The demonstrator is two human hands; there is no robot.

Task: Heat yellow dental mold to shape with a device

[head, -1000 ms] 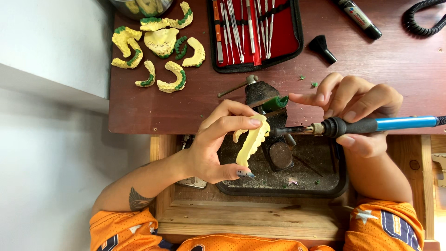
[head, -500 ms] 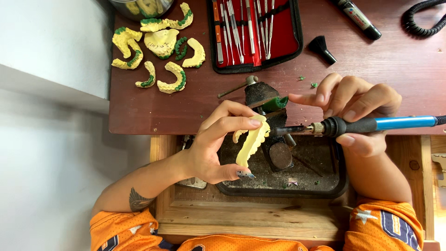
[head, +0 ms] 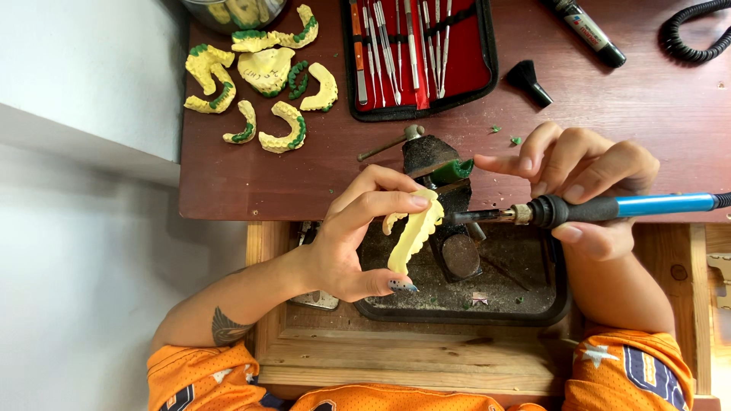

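My left hand pinches a yellow dental cast edge-on between thumb and fingers, above a dark tray. My right hand grips a blue-handled heated tool whose metal tip points left, almost touching the cast. Between the hands stands a small dark vise holding a piece of green wax.
Several yellow casts with green wax rims lie at the desk's back left. A red-lined case of metal instruments sits open behind the vise, with a black cone, a marker and a coiled black cord to the right.
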